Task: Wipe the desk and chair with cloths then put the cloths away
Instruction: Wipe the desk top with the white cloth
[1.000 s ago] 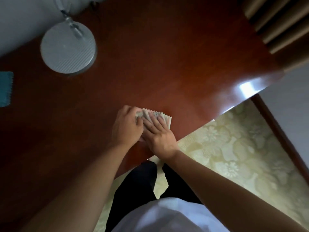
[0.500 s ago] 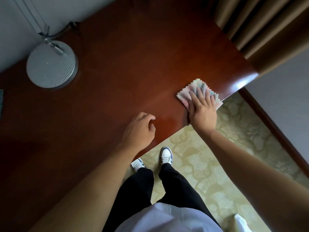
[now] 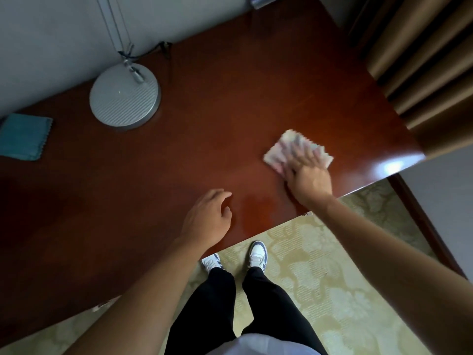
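Observation:
A pale, multicoloured cloth (image 3: pixel 280 147) with a zigzag edge lies on the right part of the dark red wooden desk (image 3: pixel 204 129). My right hand (image 3: pixel 307 172) presses flat on it with straight fingers; hand and cloth are motion-blurred. My left hand (image 3: pixel 208 216) hovers over or rests on the desk near its front edge, fingers loosely curled, holding nothing. A folded teal cloth (image 3: pixel 24 136) lies at the desk's far left. No chair is in view.
A round silver lamp base (image 3: pixel 125 97) with its stem and cable stands at the back left by the grey wall. Brown curtains (image 3: pixel 422 60) hang at the right. Below the desk's front edge are patterned carpet (image 3: pixel 320 278) and my feet.
Both hands first held the pale cloth together near the front edge. My right hand then slid it out to the right corner and now back left and farther in. The left hand let go.

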